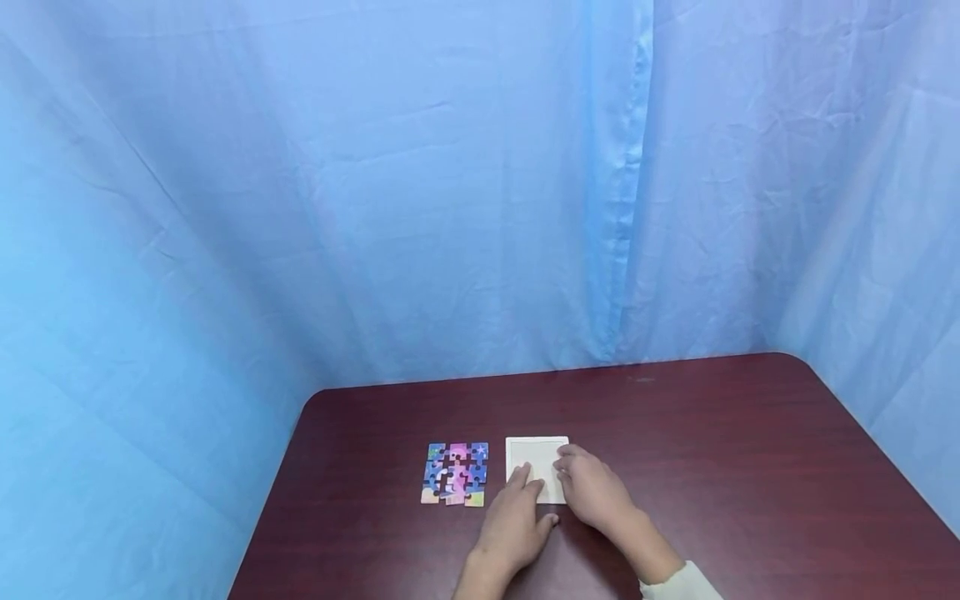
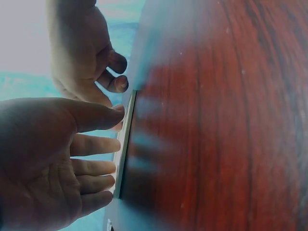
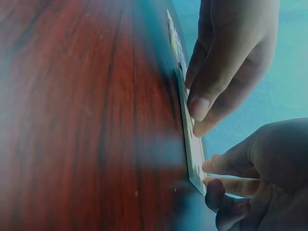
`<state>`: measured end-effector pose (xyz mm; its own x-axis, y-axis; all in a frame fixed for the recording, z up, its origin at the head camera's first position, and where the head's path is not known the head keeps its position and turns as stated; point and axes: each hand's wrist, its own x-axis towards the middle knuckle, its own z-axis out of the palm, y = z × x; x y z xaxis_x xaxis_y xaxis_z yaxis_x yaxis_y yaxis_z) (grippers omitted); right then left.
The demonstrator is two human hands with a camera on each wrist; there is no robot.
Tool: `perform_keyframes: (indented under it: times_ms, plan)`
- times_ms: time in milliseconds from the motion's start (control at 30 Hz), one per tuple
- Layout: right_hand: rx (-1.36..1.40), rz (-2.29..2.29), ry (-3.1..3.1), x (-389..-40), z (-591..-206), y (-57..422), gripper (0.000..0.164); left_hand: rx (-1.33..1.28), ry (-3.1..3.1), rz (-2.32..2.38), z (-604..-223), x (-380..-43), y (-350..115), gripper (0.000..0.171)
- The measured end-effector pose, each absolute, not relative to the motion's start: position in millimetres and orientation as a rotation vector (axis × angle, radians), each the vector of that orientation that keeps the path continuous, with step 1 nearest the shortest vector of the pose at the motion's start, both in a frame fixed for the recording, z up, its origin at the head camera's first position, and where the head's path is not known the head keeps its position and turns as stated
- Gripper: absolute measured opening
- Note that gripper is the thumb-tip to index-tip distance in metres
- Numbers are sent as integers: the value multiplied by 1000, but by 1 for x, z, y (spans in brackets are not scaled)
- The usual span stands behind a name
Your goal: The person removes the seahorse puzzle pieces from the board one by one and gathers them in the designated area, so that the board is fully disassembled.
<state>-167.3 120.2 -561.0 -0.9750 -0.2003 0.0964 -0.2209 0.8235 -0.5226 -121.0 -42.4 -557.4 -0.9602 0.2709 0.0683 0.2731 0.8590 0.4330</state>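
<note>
A white square board with a raised rim [image 1: 537, 441] lies flat on the dark red table. My left hand [image 1: 512, 523] is over its near left part, fingertips on the board and thumb out beyond the near edge. In the left wrist view the fingers of that left hand [image 2: 53, 163] look straight. At the board's right side my right hand [image 1: 597, 493] rests its fingertips on the surface. The right wrist view shows two extended fingers of my right hand [image 3: 269, 168] touching the board [image 3: 193, 149], the other fingers bent.
Left of the board, several jigsaw pieces [image 1: 477, 475] in blue and pink lie loosely arranged in a square with gaps between them. The dark red wooden table [image 1: 720, 467] has rounded far corners. Light blue curtains [image 1: 450, 208] hang behind it and on both sides.
</note>
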Motion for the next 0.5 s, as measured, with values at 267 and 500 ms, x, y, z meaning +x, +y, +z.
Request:
perform_keyframes:
  times_ms: [267,500]
  plan:
    - [358,860,-2856,-165,-561,128,14,-467,-2984,-790,-549,-118,-48,40]
    - [443,737,-2769,-161,-559,131,16,-407,-2893,-827,-539,-119,-53,37]
